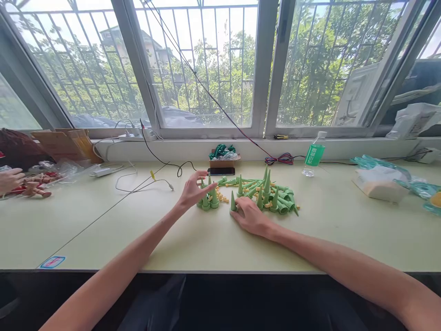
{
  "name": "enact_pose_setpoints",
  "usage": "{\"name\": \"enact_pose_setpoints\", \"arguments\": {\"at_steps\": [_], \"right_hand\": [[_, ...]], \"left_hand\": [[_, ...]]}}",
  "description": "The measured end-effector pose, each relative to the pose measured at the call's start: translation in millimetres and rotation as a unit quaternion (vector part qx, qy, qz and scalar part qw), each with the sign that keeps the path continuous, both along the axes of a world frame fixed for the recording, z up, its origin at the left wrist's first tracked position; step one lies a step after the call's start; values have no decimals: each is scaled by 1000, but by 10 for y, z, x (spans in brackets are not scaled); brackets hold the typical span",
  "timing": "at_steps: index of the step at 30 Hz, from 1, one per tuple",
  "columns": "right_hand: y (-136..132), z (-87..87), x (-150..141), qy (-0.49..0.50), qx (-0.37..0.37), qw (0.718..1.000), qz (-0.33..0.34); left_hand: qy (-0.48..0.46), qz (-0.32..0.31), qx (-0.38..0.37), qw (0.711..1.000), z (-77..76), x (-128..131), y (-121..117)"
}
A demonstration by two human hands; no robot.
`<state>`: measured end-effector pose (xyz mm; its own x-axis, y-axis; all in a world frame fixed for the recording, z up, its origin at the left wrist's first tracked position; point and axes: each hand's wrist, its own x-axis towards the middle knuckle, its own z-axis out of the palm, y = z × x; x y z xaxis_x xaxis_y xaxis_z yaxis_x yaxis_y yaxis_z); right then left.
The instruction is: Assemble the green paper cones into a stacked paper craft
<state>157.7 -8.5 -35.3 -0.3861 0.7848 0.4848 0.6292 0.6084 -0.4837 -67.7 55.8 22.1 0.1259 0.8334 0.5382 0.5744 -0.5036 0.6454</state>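
Several small green plastic cones (214, 200) stand upright in a tight cluster in front of me. My left hand (193, 189) is over this cluster, thumb and fingers spread apart. Whether it touches a cone tip is hard to make out. To the right, my right hand (251, 214) rests low on the table with its fingers round the base of a single upright green cone (233, 201). Behind and beside that hand lies a pile of green cones (284, 202), some upright, others on their sides. Small yellow pieces (220, 196) are scattered between the cluster and the pile.
Behind the cones are a dark phone (221, 171) and a small cardboard box (224, 162). A water bottle (314, 154) and a tissue pack (381, 184) stand right. Cables (148, 184) cross the left side. Another person's hand (11, 180) is at far left, near reddish figures (36, 187).
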Motion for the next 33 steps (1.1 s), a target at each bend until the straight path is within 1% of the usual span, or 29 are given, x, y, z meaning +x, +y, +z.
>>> {"name": "enact_pose_setpoints", "arguments": {"at_steps": [3, 9, 17, 21, 27, 33], "right_hand": [[1, -4, 0, 1, 0, 1000, 3], [1, 2, -1, 3, -2, 1000, 9], [1, 6, 0, 5, -2, 1000, 13], [6, 12, 10, 1, -3, 1000, 13], [13, 20, 8, 1, -3, 1000, 16], [8, 45, -1, -6, -5, 1000, 14]], "left_hand": [[-18, -2, -8, 1000, -25, 20, 26], [-84, -32, -35, 995, -57, 68, 54], [-71, -1, 0, 997, -104, 98, 23], [-56, 1, -1, 998, -113, 102, 22], [-79, -17, -8, 997, -128, 104, 19], [-47, 15, 27, 998, -131, 119, 18]]}}
